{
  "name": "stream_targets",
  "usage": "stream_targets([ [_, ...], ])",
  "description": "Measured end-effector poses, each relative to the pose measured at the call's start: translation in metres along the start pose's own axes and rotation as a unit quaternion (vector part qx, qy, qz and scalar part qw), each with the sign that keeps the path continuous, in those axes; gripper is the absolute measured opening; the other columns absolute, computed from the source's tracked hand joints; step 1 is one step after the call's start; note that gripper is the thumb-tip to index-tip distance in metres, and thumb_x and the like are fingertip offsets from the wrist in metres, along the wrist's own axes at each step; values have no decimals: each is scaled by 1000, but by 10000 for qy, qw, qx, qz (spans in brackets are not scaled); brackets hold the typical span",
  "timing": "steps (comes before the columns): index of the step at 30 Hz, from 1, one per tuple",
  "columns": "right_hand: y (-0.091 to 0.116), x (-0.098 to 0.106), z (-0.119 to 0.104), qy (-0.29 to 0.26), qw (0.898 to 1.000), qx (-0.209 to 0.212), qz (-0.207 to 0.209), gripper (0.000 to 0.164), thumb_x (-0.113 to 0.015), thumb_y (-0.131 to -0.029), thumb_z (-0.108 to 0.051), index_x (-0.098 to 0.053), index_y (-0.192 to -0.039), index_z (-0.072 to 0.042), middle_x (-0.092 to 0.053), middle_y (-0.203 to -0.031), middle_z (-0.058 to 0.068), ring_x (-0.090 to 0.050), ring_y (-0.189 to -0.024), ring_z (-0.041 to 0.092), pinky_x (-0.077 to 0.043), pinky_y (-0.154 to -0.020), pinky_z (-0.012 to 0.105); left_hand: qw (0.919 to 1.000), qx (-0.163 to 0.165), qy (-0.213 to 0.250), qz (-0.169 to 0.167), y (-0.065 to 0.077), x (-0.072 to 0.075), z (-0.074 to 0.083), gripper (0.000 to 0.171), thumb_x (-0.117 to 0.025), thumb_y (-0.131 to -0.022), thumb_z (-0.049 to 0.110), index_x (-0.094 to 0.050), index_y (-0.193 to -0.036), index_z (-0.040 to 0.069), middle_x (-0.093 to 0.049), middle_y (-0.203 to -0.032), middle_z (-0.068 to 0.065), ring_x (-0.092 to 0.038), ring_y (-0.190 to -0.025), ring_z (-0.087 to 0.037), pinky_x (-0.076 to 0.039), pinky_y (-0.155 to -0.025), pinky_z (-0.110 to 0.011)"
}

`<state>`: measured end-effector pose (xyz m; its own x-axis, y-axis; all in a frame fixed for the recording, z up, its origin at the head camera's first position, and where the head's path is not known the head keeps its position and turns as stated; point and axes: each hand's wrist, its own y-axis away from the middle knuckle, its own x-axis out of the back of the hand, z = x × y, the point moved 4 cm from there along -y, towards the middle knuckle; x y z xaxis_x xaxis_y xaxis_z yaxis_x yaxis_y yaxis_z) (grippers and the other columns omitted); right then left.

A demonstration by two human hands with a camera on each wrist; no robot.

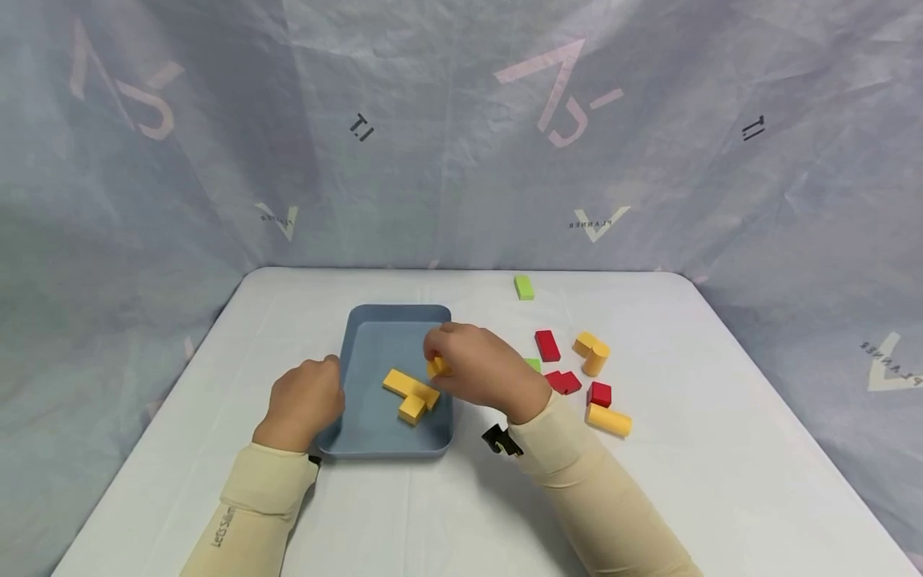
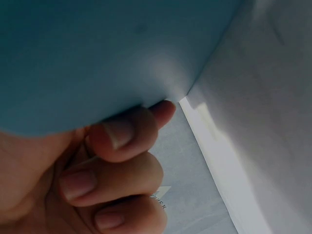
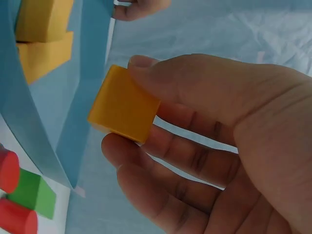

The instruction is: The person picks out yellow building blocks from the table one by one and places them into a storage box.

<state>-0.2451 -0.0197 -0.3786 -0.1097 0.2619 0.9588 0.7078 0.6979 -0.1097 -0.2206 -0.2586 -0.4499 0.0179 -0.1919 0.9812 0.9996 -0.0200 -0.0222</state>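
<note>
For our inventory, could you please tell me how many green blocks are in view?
2: a far green block near the back edge of the table, and a nearer green block, partly hidden by the right hand. More may be hidden behind that hand.

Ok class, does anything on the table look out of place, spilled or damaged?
Nothing looks spilled or damaged. One green block stands out mildly: it lies alone near the far edge of the table, apart from the other loose blocks.
</note>
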Motion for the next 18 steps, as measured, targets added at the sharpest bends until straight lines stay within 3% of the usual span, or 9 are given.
stream_targets([
  [6, -3, -7, -2, 188, 9996, 200, -89, 27, -85, -86, -24, -70, -107, -16, -61, -93, -6, -57, -84, 9, -52, -77, 23, 10000, -40, 19, 40, -2, 0, 0, 12, -62, -91, 0, -65, -99, -8, -63, -68, -13, -56, -53, -21, -43, -46, -36],
  [18, -4, -14, -6, -16, 9989, 334, -326, 27, -86, -86, -20, -73, -109, -14, -66, -99, -4, -59, -89, 9, -54, -80, 24, 10000, -3, -10, 20, -1, 1, 1, 13, -62, -91, 0, -66, -100, -9, -63, -68, -14, -56, -53, -21, -43, -45, -35],
])
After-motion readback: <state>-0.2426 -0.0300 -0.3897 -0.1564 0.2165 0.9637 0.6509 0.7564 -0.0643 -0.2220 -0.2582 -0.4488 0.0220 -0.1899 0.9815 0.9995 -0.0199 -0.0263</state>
